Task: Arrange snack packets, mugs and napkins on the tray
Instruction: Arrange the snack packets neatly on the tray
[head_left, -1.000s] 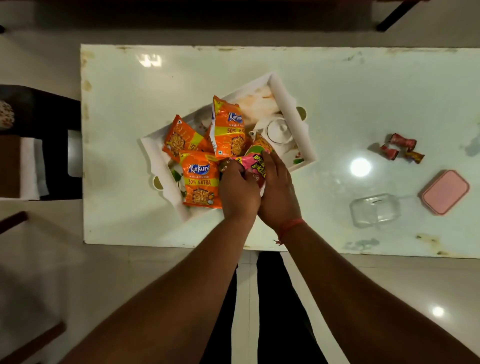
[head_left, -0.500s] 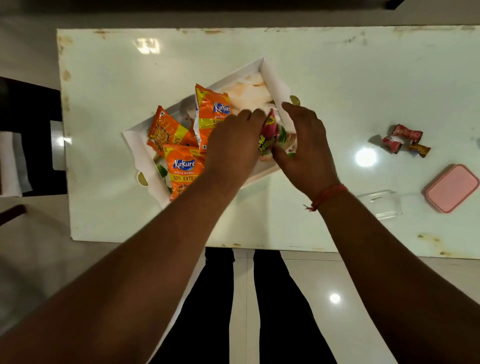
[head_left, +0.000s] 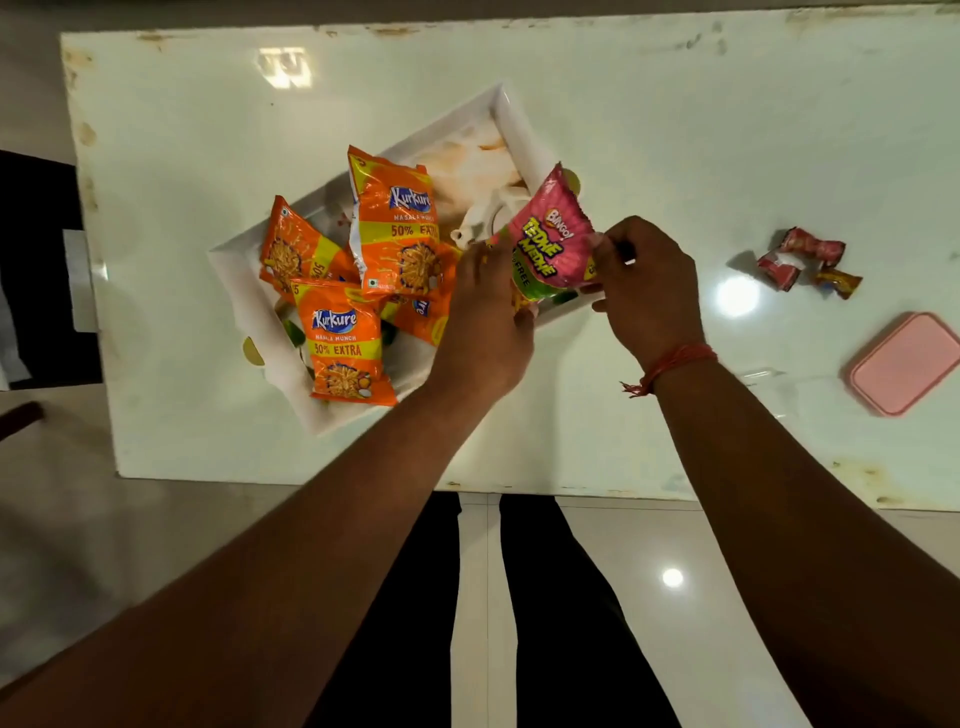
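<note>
Pink Bingo packet (head_left: 550, 244): pinched at its right edge by my right hand (head_left: 644, 291), above the white tray's (head_left: 244, 280) right end; my left hand (head_left: 485, 322) grips its lower left. Orange Kurkure packets (head_left: 345, 343): heaped in the tray at nine o'clock. Wrapped sweets (head_left: 802, 257) and pink lid (head_left: 906, 364): on the table (head_left: 675, 130) at three o'clock.

Packets (head_left: 347, 340) in tray (head_left: 244, 280); box (head_left: 906, 364) right.

**Pale stone surface over glossy tiles**

A white marble-like surface (head_left: 675, 130), stained along its edges, is reflecting ceiling lights. Below it, glossy light floor tiles (head_left: 649, 597) are catching a bright glare spot. A dark piece of furniture (head_left: 36, 270) is standing at the left.
</note>
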